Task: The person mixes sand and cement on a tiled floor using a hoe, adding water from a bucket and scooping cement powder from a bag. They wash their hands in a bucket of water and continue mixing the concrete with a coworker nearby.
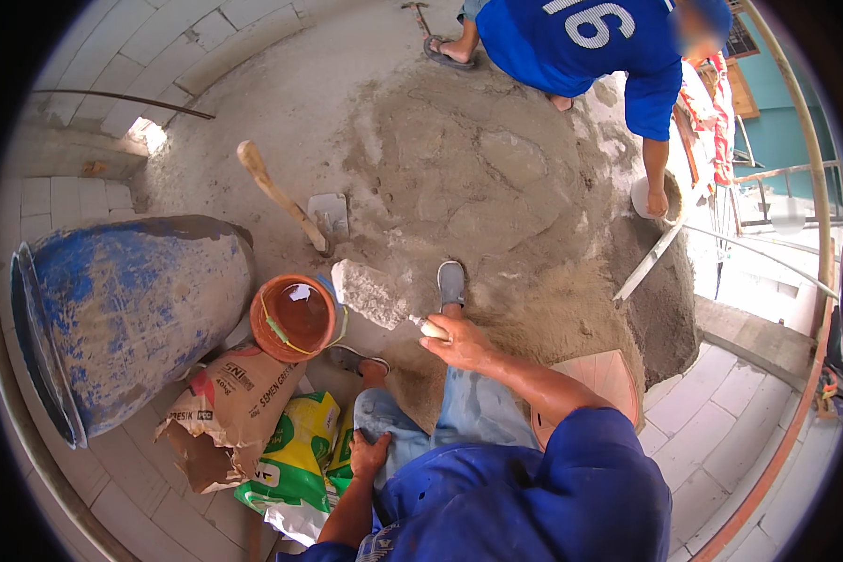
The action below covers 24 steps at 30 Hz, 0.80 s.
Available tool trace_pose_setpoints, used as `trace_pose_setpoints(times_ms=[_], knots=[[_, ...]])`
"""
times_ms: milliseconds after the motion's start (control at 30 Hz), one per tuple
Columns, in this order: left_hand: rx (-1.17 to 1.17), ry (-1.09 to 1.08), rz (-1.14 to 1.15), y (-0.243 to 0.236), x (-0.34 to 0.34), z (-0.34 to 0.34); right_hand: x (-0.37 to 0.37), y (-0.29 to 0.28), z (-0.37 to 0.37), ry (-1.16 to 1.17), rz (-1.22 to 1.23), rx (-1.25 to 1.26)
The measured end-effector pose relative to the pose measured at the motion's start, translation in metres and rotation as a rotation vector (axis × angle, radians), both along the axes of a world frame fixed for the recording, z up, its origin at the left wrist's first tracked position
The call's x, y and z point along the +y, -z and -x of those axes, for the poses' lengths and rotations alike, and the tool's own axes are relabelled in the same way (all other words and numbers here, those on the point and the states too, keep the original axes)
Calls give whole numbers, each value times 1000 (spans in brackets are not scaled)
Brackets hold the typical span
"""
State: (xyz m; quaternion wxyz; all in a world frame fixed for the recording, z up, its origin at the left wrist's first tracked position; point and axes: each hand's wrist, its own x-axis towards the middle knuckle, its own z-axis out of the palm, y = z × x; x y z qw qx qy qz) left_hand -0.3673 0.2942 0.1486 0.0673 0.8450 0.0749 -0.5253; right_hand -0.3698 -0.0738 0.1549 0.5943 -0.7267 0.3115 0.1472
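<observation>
My right hand [461, 343] is wrapped round the pale handle of a trowel [431, 328]. Grey cement powder [373, 294] is heaped over its blade, which points left above the ground, close to an orange-brown bucket [320, 339] with a light green handle. My left hand [370, 455] lies on my left thigh with its fingers out, holding nothing. Beside that leg stand a torn brown paper cement sack [234, 398] and a green and yellow bag [295, 445]. Ahead of my feet spreads a wide patch of grey sand and mix [478, 183].
A battered blue drum [131, 318] lies at the left. A wooden-handled hoe [286, 201] leans ahead of the bucket. At far right a co-worker in blue [581, 42] bends, one hand on a pale container [643, 199]. A pinkish board [595, 382] lies by my right arm.
</observation>
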Motion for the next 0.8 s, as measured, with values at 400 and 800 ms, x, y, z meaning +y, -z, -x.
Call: trace_pose_setpoints(times_ms=[400, 800], knots=[[-18, 241, -152, 2, -91, -17, -173, 186, 71, 718, 156, 291], [58, 302, -314, 6, -140, -11, -261, 243, 77, 1236, -125, 462]])
